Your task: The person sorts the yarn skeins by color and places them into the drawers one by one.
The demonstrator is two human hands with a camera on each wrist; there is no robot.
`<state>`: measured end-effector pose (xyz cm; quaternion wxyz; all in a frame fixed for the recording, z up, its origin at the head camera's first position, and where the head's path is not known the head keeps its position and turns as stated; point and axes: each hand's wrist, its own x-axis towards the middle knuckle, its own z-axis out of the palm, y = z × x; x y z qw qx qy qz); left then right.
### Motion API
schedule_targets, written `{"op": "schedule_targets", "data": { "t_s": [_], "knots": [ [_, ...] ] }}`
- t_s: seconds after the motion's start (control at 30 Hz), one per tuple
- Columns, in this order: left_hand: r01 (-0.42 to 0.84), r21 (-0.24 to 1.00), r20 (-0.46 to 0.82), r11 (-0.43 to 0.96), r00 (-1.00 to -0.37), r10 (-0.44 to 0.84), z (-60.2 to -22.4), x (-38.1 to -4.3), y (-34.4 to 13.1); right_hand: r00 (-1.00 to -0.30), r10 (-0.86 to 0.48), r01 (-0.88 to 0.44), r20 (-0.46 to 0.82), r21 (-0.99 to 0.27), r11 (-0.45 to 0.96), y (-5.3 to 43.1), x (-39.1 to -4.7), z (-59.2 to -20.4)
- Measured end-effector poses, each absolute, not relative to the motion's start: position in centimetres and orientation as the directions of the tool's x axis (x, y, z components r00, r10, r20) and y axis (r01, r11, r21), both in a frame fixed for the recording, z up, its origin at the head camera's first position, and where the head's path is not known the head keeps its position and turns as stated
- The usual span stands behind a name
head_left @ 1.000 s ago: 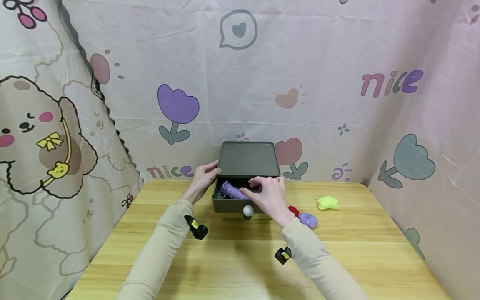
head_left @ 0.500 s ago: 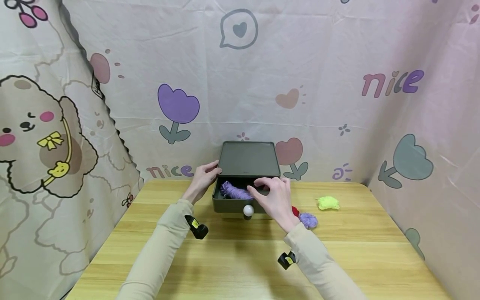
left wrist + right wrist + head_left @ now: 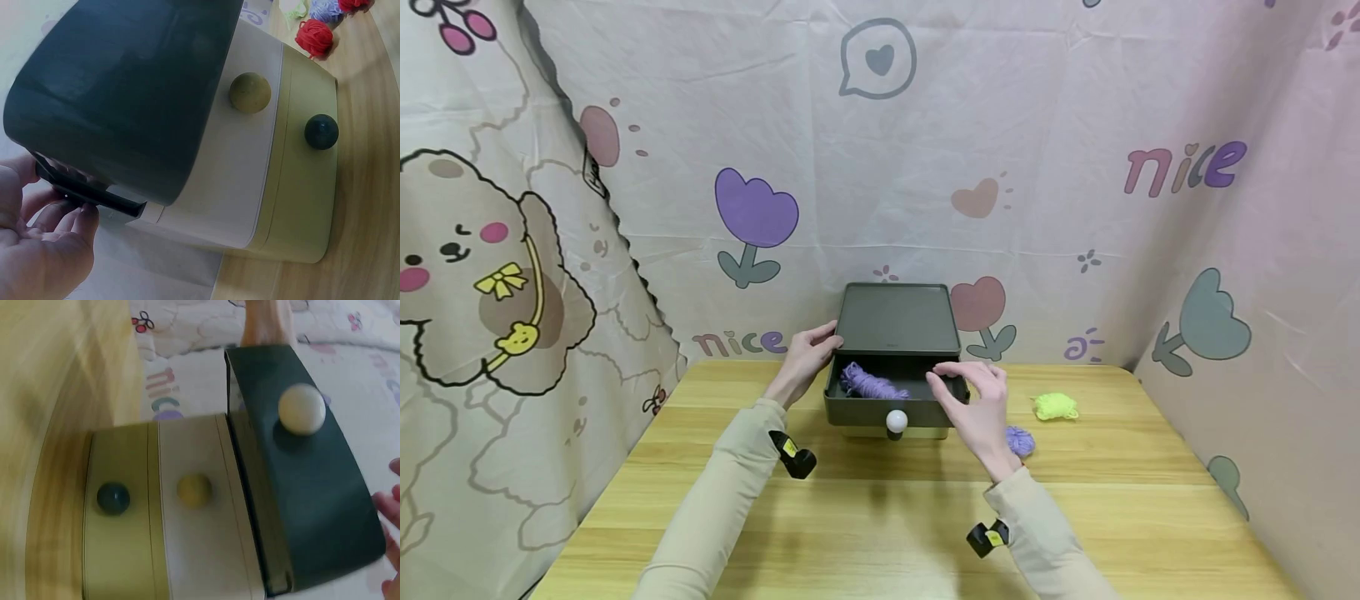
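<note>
A small cabinet with a dark grey-green top (image 3: 897, 317) has its top drawer (image 3: 857, 412) pulled out. A skein of purple yarn (image 3: 871, 383) lies in the drawer's left part. My left hand (image 3: 805, 362) grips the cabinet's upper left edge; in the left wrist view its fingers (image 3: 87, 222) bend against a dark rim. Over the drawer's right front corner is my right hand (image 3: 979, 408), thumb and forefinger curved apart with nothing between them. In the right wrist view, fingertips (image 3: 390, 509) show right at the drawer's end. A white round knob (image 3: 302, 409) marks the drawer front.
Below are a whitish drawer (image 3: 194, 550) with a yellowish knob and a yellow-green one (image 3: 119, 556) with a dark knob. On the wooden table, right of the cabinet, lie lavender yarn (image 3: 1021, 441), neon yellow yarn (image 3: 1056, 406) and red yarn (image 3: 314, 37). A printed curtain hangs behind.
My right hand has moved right, from above the purple yarn to the drawer's right front corner, uncovering more of the drawer. The left hand and the cabinet have stayed in place.
</note>
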<state>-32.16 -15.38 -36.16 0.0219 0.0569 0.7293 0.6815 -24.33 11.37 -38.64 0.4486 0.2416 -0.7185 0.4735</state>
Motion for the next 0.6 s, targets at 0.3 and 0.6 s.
{"op": "schedule_targets", "data": {
  "t_s": [0.3, 0.6],
  "knots": [
    [0.044, 0.998, 0.039, 0.054, -0.994, 0.102, -36.1, -32.1, -15.4, -0.533, 0.266, -0.725, 0.803, -0.596, 0.345, 14.5, -23.8, -39.8],
    [0.051, 0.998, 0.046, 0.044, -0.993, 0.112, -36.1, -31.9, -15.4, -0.618, 0.376, -0.638, 0.69, -0.72, 0.272, 17.3, -22.6, -41.4]
  ]
}}
